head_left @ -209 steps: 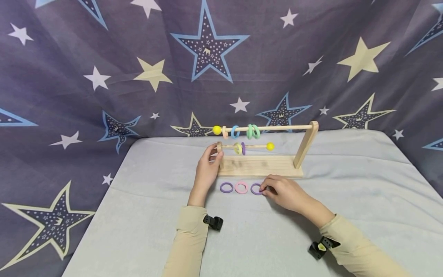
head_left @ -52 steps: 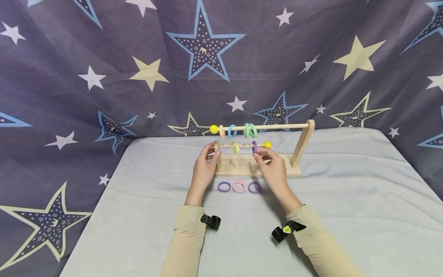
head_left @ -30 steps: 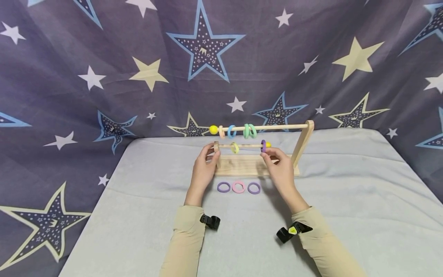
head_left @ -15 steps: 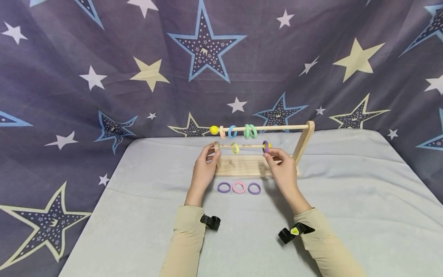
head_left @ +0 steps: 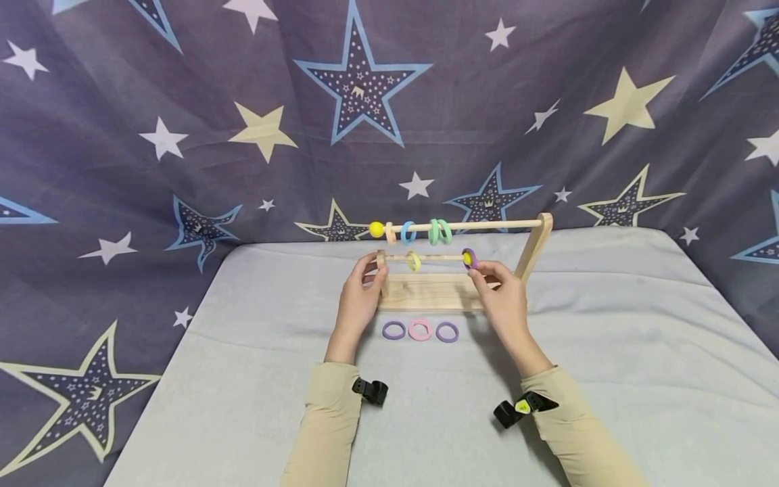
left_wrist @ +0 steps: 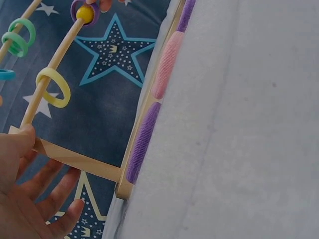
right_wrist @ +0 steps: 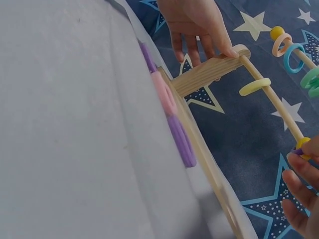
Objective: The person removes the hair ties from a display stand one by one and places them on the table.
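In the head view my left hand [head_left: 359, 297] holds the short post [head_left: 382, 260] of a wooden rack [head_left: 426, 291], its thumb at the post's top in the left wrist view. My right hand [head_left: 504, 301] pinches a purple ring [head_left: 475, 256] between thumb and fingertips. That ring surrounds the yellow ball [left_wrist: 84, 15] at the free end of the lower rod [left_wrist: 62, 52]. A yellow ring [left_wrist: 62, 103] hangs nearer the post on the same rod. In the right wrist view, fingers hide part of the purple ring and ball.
Above runs a longer rod [head_left: 487, 224] with a peach ring [head_left: 390, 235], a blue ring [head_left: 404, 233] and two green rings, joined to a tall post [head_left: 535, 247]. Before the base lie a purple ring [head_left: 393, 337], a pink ring [head_left: 420, 338] and another purple ring [head_left: 447, 340]. A star-patterned curtain [head_left: 341, 176] stands behind.
My right hand has left the loose rings on the table and drawn the purple ring rightward along the lower rod to the yellow ball. My left hand has stayed on the post.
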Tool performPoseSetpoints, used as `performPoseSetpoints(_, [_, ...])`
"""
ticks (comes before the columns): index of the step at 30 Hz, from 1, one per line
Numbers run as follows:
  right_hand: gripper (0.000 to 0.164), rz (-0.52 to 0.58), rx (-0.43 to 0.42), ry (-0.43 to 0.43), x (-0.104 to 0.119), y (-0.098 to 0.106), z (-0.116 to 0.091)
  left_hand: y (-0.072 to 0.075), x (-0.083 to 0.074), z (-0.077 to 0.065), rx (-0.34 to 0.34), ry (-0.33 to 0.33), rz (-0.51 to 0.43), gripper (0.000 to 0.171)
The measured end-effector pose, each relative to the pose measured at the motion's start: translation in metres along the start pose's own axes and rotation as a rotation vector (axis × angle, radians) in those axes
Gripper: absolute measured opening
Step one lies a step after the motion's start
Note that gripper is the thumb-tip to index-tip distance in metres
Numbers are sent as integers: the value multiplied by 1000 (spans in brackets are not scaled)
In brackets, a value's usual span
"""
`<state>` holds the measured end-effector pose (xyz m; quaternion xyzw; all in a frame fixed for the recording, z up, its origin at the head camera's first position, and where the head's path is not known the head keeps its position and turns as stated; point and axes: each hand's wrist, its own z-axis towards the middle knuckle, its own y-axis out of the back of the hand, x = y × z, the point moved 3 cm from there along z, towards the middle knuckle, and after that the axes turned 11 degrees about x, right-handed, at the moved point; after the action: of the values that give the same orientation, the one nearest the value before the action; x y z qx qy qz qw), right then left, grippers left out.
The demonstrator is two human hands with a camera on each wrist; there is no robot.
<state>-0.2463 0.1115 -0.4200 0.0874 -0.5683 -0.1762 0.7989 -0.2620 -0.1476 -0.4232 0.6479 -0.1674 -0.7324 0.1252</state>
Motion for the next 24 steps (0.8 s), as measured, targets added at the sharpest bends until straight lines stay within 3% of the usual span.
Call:
performPoseSetpoints(12, [15, -32, -8, 2, -2, 7, 2, -1, 2, 0, 0, 6, -8, 46])
performPoseSetpoints(24, [15, -97, 146, -65, 7, 19, 3, 0, 1, 0, 3, 1, -10, 45])
